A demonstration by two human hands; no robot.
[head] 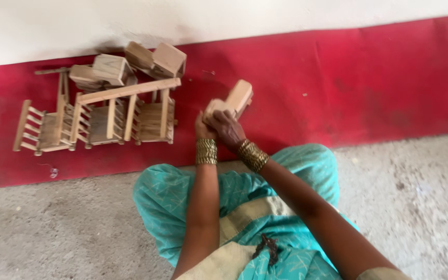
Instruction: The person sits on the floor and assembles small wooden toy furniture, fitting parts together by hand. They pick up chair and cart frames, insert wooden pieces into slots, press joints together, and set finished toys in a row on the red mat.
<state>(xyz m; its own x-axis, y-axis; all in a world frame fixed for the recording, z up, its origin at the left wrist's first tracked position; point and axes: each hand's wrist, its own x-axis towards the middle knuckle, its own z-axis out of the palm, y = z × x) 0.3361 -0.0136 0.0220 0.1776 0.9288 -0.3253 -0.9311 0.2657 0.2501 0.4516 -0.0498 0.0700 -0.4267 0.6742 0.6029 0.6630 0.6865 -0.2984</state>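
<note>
A small pale wooden piece (236, 98), blocky with a raised part, is held up over the red cloth (338, 78). My right hand (226, 129) is wrapped around its near end from the right. My left hand (201, 128) grips the same end just beside it, the two hands pressed together. Both wrists wear gold bangles. The piece is blurred, so its exact shape is unclear.
A heap of small wooden toy chairs and frames (105, 111) lies on the red cloth to the left, with loose wooden blocks (141, 62) piled behind it near the white wall. My knees in teal cloth (182, 202) rest on the grey concrete floor (416, 207).
</note>
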